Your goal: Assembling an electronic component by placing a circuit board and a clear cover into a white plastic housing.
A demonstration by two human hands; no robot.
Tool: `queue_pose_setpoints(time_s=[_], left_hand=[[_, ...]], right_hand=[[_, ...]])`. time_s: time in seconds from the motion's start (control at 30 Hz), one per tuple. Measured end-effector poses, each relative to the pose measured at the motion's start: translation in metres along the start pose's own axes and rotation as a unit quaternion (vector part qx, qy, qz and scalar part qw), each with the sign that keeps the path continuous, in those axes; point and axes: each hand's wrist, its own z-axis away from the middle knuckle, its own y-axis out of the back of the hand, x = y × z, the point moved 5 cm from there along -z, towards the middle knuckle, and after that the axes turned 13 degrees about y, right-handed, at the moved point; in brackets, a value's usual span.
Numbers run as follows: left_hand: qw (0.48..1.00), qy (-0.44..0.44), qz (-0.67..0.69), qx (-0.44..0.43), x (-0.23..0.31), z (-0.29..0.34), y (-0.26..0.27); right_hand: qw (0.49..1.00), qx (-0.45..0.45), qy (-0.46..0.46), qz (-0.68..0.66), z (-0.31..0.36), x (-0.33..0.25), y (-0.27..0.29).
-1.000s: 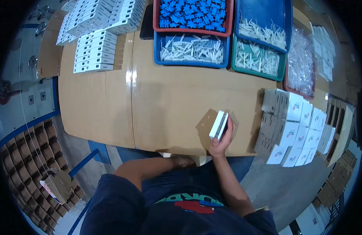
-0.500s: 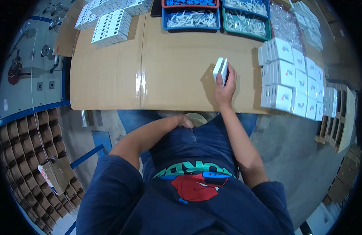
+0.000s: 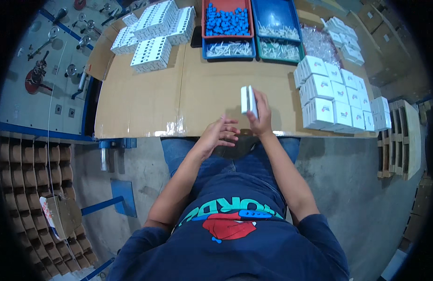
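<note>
Over the near middle of the cardboard-covered table [image 3: 136, 103], my right hand [image 3: 262, 114] grips a small white box [image 3: 245, 99] on edge. A darker gap runs along the box's narrow side, so it may be two thin pieces together. My left hand [image 3: 218, 136], fingers spread and holding nothing, hovers by the table's front edge, to the left of the box and apart from it. Right of my right hand stand stacks of similar white boxes [image 3: 320, 88] with a small coloured print.
At the back are a red tray [image 3: 203, 18] of blue pieces, blue trays [image 3: 277, 16] and a green tray [image 3: 296, 56] with white pieces. White stacks with dark slots [image 3: 151, 52] stand back left. Clear plastic bags [image 3: 317, 42] lie back right, near a wooden pallet [image 3: 408, 136].
My left hand has come up from my lap to the table edge, fingers spreading. My right hand has brought the white box slightly nearer and to the left. The view has tilted farther up the table.
</note>
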Motion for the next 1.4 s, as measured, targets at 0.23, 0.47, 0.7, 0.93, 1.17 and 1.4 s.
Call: queue_pose_setpoints(time_s=[0.23, 0.47, 0.7, 0.93, 1.17, 1.4], left_hand=[[0.988, -0.076, 0.116, 0.071, 0.043, -0.008, -0.024], [0.972, -0.102, 0.193, 0.088, 0.052, -0.021, -0.031], [0.977, -0.096, 0.178, 0.068, 0.04, -0.044, -0.021], [0.947, -0.21, 0.182, 0.16, 0.043, -0.033, -0.002], [0.952, -0.203, 0.221, 0.066, 0.051, -0.018, -0.004], [0.969, -0.005, 0.237, -0.068, 0.047, -0.016, -0.018]], right_hand=[[0.992, -0.111, 0.053, -0.039, -0.003, -0.053, -0.012], [0.99, -0.123, 0.062, -0.033, -0.008, -0.04, -0.012], [0.991, -0.121, 0.008, -0.061, -0.003, -0.026, -0.017], [0.972, -0.17, -0.131, -0.097, -0.025, -0.035, -0.023], [0.957, -0.218, -0.146, -0.126, -0.036, -0.044, -0.02], [0.969, -0.183, -0.098, -0.137, -0.023, -0.048, -0.015]])
